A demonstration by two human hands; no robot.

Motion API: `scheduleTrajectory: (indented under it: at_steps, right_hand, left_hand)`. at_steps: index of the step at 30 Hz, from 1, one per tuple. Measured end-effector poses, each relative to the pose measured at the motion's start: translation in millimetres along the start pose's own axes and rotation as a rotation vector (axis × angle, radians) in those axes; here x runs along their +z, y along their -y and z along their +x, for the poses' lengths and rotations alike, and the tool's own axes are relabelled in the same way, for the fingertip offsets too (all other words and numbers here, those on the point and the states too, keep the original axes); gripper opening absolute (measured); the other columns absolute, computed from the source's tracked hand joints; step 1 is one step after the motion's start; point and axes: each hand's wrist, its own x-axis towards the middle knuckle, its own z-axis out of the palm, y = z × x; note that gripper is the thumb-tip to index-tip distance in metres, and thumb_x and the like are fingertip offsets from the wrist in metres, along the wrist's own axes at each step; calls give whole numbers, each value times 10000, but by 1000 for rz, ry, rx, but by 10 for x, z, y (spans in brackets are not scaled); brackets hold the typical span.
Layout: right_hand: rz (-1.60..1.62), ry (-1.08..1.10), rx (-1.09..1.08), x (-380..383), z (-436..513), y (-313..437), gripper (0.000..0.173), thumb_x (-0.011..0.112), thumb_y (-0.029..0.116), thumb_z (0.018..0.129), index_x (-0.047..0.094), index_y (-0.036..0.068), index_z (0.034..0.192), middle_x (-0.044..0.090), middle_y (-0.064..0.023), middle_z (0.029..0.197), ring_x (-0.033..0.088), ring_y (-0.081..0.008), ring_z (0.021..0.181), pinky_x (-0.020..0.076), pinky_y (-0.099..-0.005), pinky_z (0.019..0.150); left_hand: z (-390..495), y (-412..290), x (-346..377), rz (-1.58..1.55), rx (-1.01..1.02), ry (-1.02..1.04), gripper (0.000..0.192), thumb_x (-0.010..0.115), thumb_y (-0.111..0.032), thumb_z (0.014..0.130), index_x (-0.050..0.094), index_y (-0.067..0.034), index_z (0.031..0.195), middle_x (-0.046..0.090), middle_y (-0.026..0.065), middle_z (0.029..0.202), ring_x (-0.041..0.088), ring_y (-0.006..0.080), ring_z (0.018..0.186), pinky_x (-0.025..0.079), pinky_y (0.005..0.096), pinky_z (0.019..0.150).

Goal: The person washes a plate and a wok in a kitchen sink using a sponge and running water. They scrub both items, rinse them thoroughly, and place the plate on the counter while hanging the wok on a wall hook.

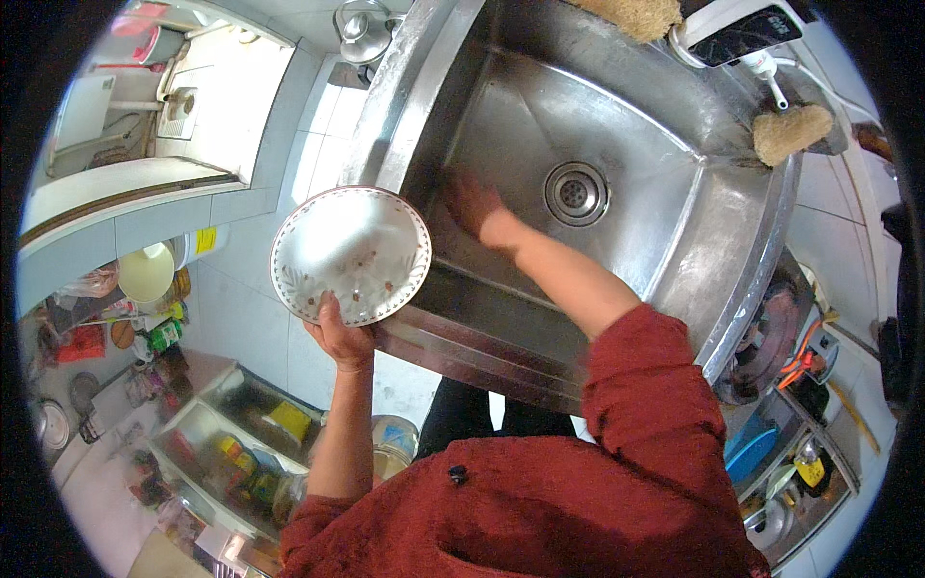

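A white plate (pixel 347 253) with a patterned rim and small brown motifs is held at its near edge by my left hand (pixel 341 336), thumb on top. It is beside the left rim of the stainless steel sink (pixel 498 108), partly overlapping that rim in view. Inside the basin, my right hand (pixel 473 206) reaches close to the left wall. Motion blurs its fingers, which look spread, and I see nothing in them. The round drain strainer (pixel 576 193) lies to the right of that hand.
A tan loofah sponge (pixel 793 135) rests on the sink's back right corner, and another loofah (pixel 636 16) lies at the back edge. A phone-like device (pixel 748 35) stands behind. A metal kettle (pixel 363 36) is at upper left; cluttered shelves (pixel 238 441) stand at lower left.
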Motion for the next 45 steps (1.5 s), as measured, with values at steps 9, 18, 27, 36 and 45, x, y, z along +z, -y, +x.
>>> scheduleTrajectory:
  at_steps: [9,18,27,36,45]
  right_hand:
    - [-68,456,-288,-476,-1112,-7,210,542,189,738,594,91,917,567,-132,979,592,-256,806,452,-372,693]
    - [-20,277,-285,-311,-1237,-115,228,537,146,734,586,73,944,531,-91,1062,493,-254,1023,441,-417,720]
    - [166,432,404,-850,-2167,-1035,266,487,39,715,541,-8,970,570,-211,928,534,-364,913,430,-411,813]
    - [676,426,655,-216,-1932,-516,155,522,60,718,541,11,864,588,-199,861,563,-318,831,445,-370,714]
    - [64,455,15,-351,-1897,-558,246,429,82,802,460,22,1039,481,-204,1055,536,-382,892,474,-454,740]
  left_hand:
    - [-78,-160,69,-126,-93,-54,413,466,-111,789,407,46,1167,486,143,1119,490,233,991,397,356,876]
    - [5,-13,-50,83,29,-4,427,473,-113,791,413,56,1179,485,147,1119,480,222,989,392,335,863]
    - [-5,-80,-8,-6,-22,26,424,466,-120,762,443,65,1142,513,139,1070,495,220,952,398,316,841]
    - [1,-39,-29,121,40,68,421,484,-119,755,454,73,1129,534,130,1036,510,200,920,412,306,807]
    - [-22,-143,68,48,9,43,372,491,-121,750,498,72,1069,551,109,985,517,187,875,411,291,785]
